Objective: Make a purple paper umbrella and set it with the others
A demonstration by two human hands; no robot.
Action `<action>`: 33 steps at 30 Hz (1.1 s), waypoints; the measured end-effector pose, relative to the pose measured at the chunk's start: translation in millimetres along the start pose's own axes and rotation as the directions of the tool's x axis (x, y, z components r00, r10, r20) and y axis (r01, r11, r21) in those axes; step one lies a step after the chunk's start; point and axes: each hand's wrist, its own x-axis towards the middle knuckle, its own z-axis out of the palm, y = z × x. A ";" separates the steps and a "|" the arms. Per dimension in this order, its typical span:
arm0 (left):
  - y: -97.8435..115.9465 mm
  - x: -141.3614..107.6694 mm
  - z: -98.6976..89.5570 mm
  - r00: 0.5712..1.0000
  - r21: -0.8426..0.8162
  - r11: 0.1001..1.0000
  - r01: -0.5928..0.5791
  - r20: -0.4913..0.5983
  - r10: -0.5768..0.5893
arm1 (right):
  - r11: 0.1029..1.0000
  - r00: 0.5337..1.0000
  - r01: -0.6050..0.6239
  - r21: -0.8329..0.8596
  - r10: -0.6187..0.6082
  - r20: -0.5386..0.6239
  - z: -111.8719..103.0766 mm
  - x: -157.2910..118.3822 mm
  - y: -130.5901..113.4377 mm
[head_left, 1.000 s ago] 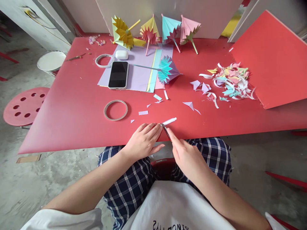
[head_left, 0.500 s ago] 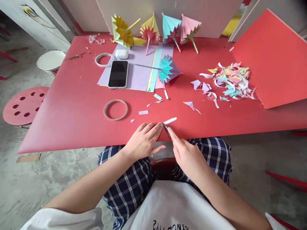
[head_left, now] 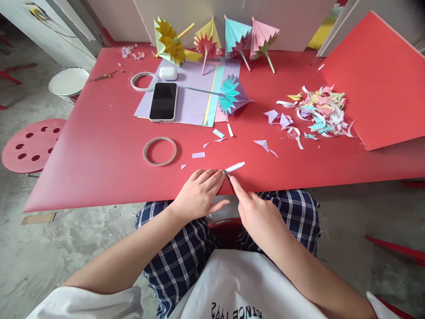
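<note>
My left hand [head_left: 201, 192] lies at the table's front edge, fingers stretched out and flat. Its fingertips press at the left end of a narrow white paper strip [head_left: 235, 167], and what lies under them is hidden. From the right, my right hand [head_left: 257, 208] is closed round a dark craft knife [head_left: 228, 176], index finger laid along it. The knife's tip meets the strip beside my left fingertips; most of its handle is hidden in the hand. Small lilac scraps, such as a rectangular paper piece [head_left: 198, 155], lie beyond my hands.
A tape roll [head_left: 160, 151] and a phone [head_left: 164, 102] lie to the left. A lilac paper umbrella [head_left: 237, 95] rests on paper sheets [head_left: 195, 113]. Several folded umbrellas line the back. A heap of paper scraps [head_left: 322, 110] touches a red board [head_left: 381, 84] at right.
The knife and my right index finger have shifted very slightly toward the left fingertips. My left hand stays in place, and the strip looks unchanged.
</note>
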 end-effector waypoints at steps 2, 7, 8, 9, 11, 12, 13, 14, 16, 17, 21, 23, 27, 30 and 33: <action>-0.1 0.0 -0.3 1.000 -0.008 1.000 0.003 0.008 -0.003 | 0.999 1.000 -0.004 -0.038 0.004 0.009 -1.9 0.2 -1.7; -0.3 0.4 -0.5 1.000 -0.019 1.000 0.008 0.012 -0.008 | 0.998 0.999 0.008 -0.061 -0.006 0.033 -5.3 -1.6 -2.2; -0.1 0.5 -0.5 1.000 -0.017 1.000 0.009 0.010 -0.008 | 0.998 0.999 0.010 -0.058 -0.008 0.036 -5.7 -2.1 -2.0; 0.0 0.5 -0.5 1.000 -0.014 1.000 0.008 0.007 -0.008 | 0.998 0.999 0.009 -0.056 -0.007 0.038 -5.9 -2.5 -1.8; 0.5 0.5 -0.5 1.000 -0.010 1.000 0.009 0.001 -0.009 | 0.998 0.999 0.011 -0.054 -0.008 0.041 -5.9 -3.4 -1.6; 0.7 0.6 -0.6 1.000 -0.009 1.000 0.009 -0.002 -0.009 | 0.998 0.999 0.010 -0.057 -0.007 0.043 -5.8 -3.9 -1.4; 0.8 0.7 -0.6 1.000 -0.007 1.000 0.010 -0.003 -0.010 | 0.998 0.999 0.009 -0.061 -0.006 0.044 -5.7 -4.5 -1.1; 0.8 0.8 -0.5 1.000 -0.006 1.000 0.011 -0.003 -0.011 | 0.998 0.999 0.008 -0.063 -0.005 0.045 -5.5 -5.3 -0.8; 0.1 0.9 -0.2 1.000 -0.004 1.000 0.008 -0.002 -0.008 | 0.998 0.999 0.011 -0.065 -0.008 0.037 -5.3 -7.3 0.6; -0.6 0.8 0.0 1.000 -0.004 1.000 0.005 -0.001 -0.005 | 0.998 1.000 0.012 -0.066 -0.010 0.028 -5.2 -8.3 1.5; -4.1 -2.8 -1.2 1.000 -0.005 1.000 0.012 -0.013 -0.012 | 0.997 1.000 0.019 -0.070 -0.019 0.002 -6.0 -9.8 6.0; -5.6 -5.9 -3.5 0.999 0.002 1.000 0.023 -0.025 -0.023 | 0.998 0.999 0.033 -0.047 -0.033 0.003 -7.0 -9.7 8.0; -11.6 -9.4 -9.8 0.999 -0.006 0.999 0.046 -0.021 -0.046 | 0.995 0.996 0.068 0.071 -0.063 -0.065 -7.7 -12.9 12.9; -24.0 -7.1 -12.4 0.986 0.030 0.987 0.159 -0.058 -0.157 | 0.981 0.987 0.091 0.172 -0.066 -0.149 -5.9 -17.5 21.0; -40.8 -1.5 -12.8 0.966 0.116 0.961 0.252 -0.084 -0.243 | 0.973 0.986 0.060 0.224 -0.023 -0.164 -4.0 -18.9 34.4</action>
